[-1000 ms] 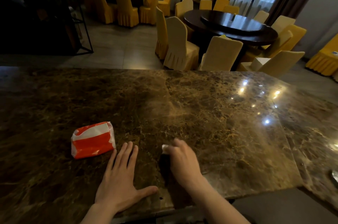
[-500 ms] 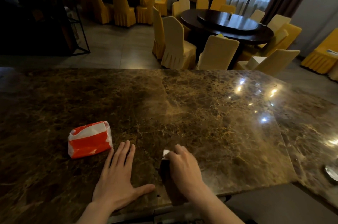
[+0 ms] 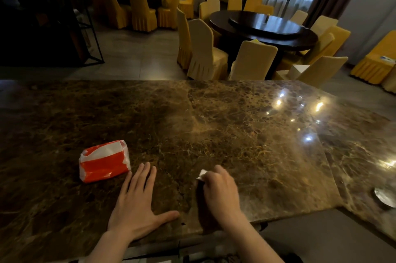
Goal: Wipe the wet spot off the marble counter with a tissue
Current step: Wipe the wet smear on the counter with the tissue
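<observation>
The brown marble counter [image 3: 225, 129] fills the lower half of the head view. My right hand [image 3: 220, 192] presses a small white tissue [image 3: 202, 173] against the counter near its front edge; only a corner of the tissue shows past my fingers. My left hand [image 3: 139, 204] lies flat on the marble to the left, fingers spread and thumb out, holding nothing. A wet spot cannot be made out among the reflections; any under my right hand is hidden.
A red and white tissue pack [image 3: 104, 160] lies left of my left hand. A shiny round object [image 3: 384, 196] sits at the counter's right edge. Beyond the counter stand dark round tables [image 3: 263, 26] with yellow covered chairs [image 3: 203, 50].
My right hand with the tissue has shifted slightly over the marble near the front edge. My left hand has stayed flat in the same place. The camera tilted a little.
</observation>
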